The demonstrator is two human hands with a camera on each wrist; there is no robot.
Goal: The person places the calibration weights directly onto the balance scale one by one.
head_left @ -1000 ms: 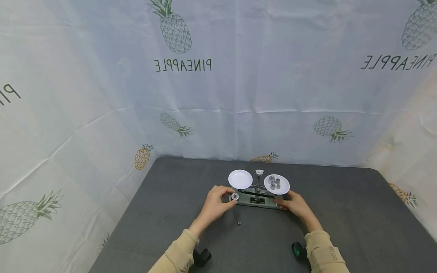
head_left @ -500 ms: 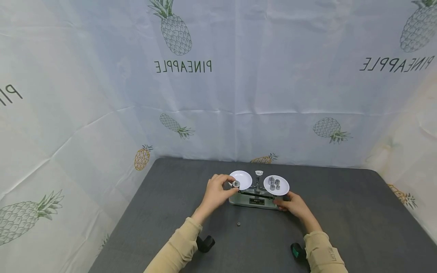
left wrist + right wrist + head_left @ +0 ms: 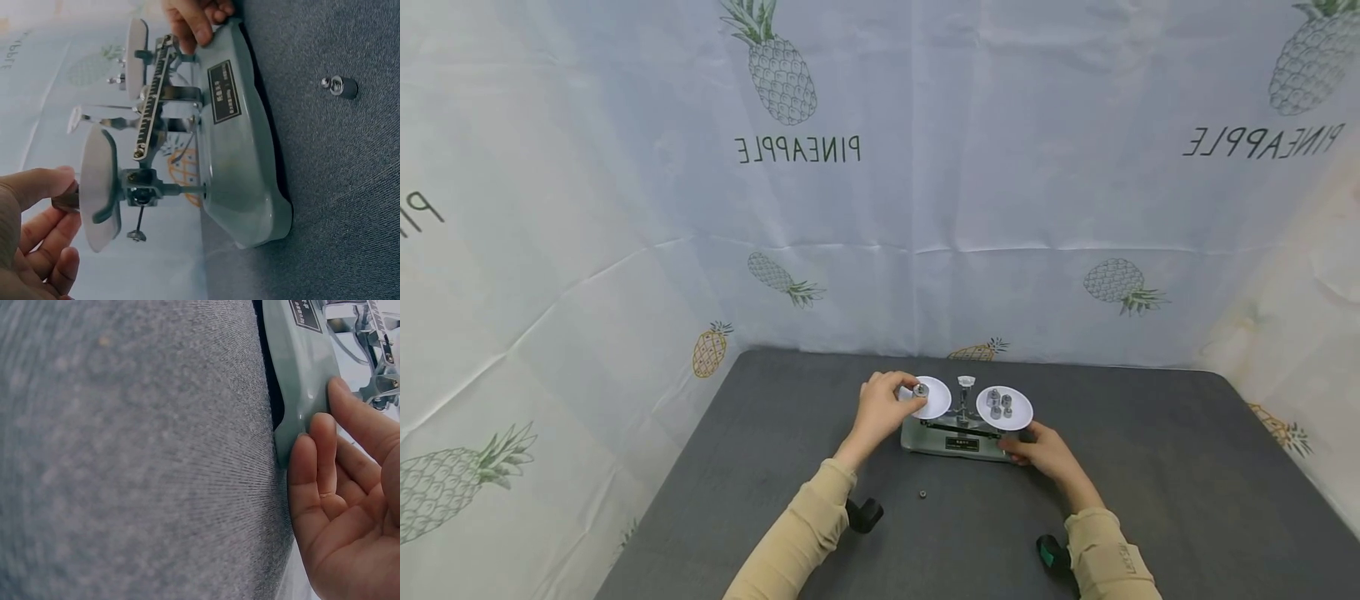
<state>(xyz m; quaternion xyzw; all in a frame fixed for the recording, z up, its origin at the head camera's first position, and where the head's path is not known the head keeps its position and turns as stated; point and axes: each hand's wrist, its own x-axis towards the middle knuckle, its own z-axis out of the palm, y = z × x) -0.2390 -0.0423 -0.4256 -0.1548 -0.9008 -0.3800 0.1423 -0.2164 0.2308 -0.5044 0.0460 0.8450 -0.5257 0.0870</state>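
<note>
A pale green balance scale [image 3: 917,437] with two white pans stands on the dark table. Between thumb and fingers my left hand [image 3: 878,410] pinches a cylindrical metal weight [image 3: 921,390] at the left pan [image 3: 938,402]. In the left wrist view the lower end of this weight [image 3: 66,199] is right at the pan's surface. My right hand [image 3: 1048,454] grips the right end of the scale's base [image 3: 306,381], its thumb on top and fingers at the end. Several metal weights [image 3: 996,400] stand on the right pan [image 3: 1021,414].
One small metal weight [image 3: 345,87] with a knob lies on the dark cloth-covered table [image 3: 760,467] in front of the scale. Behind the table hangs a white curtain [image 3: 865,308] printed with pineapples. Black camera mounts [image 3: 867,516] show by both wrists.
My left hand has carried the weight upward and away from me, from in front of the scale's left end to the left pan. The right hand stays at the base.
</note>
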